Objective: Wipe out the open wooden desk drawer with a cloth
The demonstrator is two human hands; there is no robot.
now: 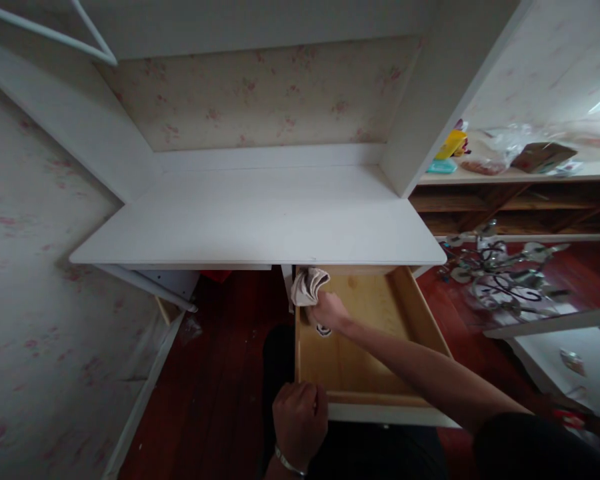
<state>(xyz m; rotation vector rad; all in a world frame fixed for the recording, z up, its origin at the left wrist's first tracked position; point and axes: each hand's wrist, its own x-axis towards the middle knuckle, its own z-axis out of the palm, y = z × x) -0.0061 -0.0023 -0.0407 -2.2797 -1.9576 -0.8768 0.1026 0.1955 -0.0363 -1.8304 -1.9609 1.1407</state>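
Note:
A wooden drawer (375,363) with a white front is pulled out from under the white desk (260,213). Inside it, by the left wall, my right hand (329,311) is closed around a pale cloth (307,287) with dark edging. The bunched cloth sticks out beyond my fingers, and a small end of it shows beneath the hand. My left hand (301,419), with a bracelet at the wrist, is closed over the drawer's front left corner. Its fingertips are mostly hidden.
Over the desk rises a white hutch (437,93). On the dark red floor at right lies a chandelier (505,267), near a white furniture piece (570,373). Bags and a box (543,157) sit on a low shelf unit (510,179). Flowered wallpaper (35,280) bounds the left side.

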